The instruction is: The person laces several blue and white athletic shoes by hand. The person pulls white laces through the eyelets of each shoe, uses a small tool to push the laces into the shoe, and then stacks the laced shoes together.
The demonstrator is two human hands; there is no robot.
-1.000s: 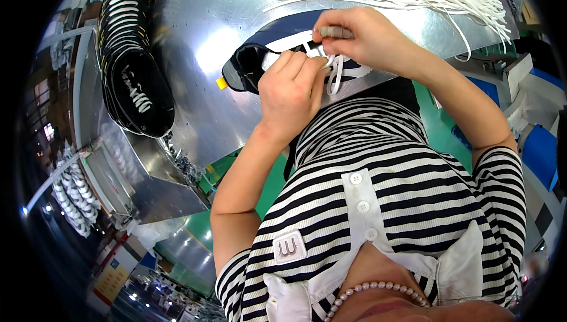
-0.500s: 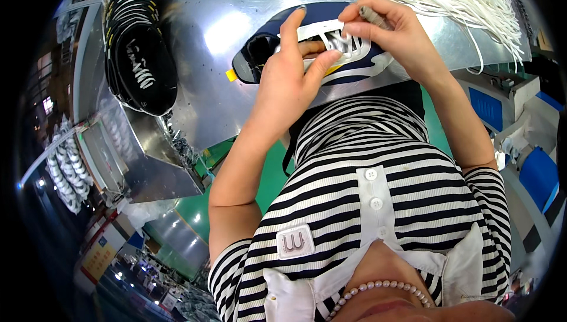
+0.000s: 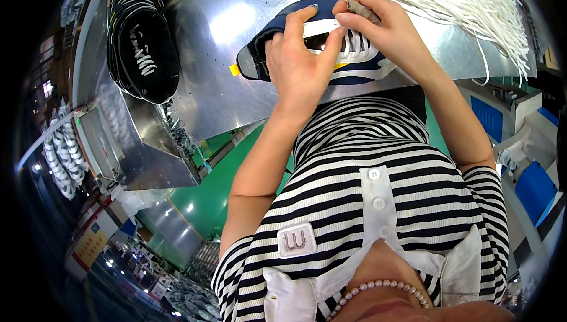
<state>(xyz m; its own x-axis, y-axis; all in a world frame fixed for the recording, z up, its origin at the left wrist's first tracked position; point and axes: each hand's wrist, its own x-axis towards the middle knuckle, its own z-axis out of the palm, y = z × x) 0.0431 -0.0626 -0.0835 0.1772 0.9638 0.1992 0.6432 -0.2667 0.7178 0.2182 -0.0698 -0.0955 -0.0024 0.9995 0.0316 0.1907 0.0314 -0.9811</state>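
Left hand (image 3: 298,65) on my feed: thumb and forefinger spread in a wide V over the shoe (image 3: 354,68), forefinger laid on its far navy side, thumb reaching to the white eyelet strip (image 3: 319,28). Remaining fingers folded close to the shoe's opening, partly hidden – I cannot tell whether they grip.

Right hand (image 3: 381,24) just to the right, thumb and forefinger almost meeting above the far side of the eyelet strip. Closed round a short tool (image 3: 363,12) with a grey-brown wrapped handle; a thin metal tip pokes out to the left. Whether the fingertips also pinch a lace, too small for me to tell.

Shoe lies near the near edge of a metal table (image 3: 207,95), heel left, toe right, a yellow tab (image 3: 234,70) at the heel. White laces (image 3: 357,47) cross toward the toe – both hands at work around that stretch.

Far right, I log a heap of loose white laces (image 3: 425,0), one strand drooping past the table's right side. Left, a row of black shoes (image 3: 144,56) nested close together, well apart from the hands. Green floor (image 3: 242,159) below.
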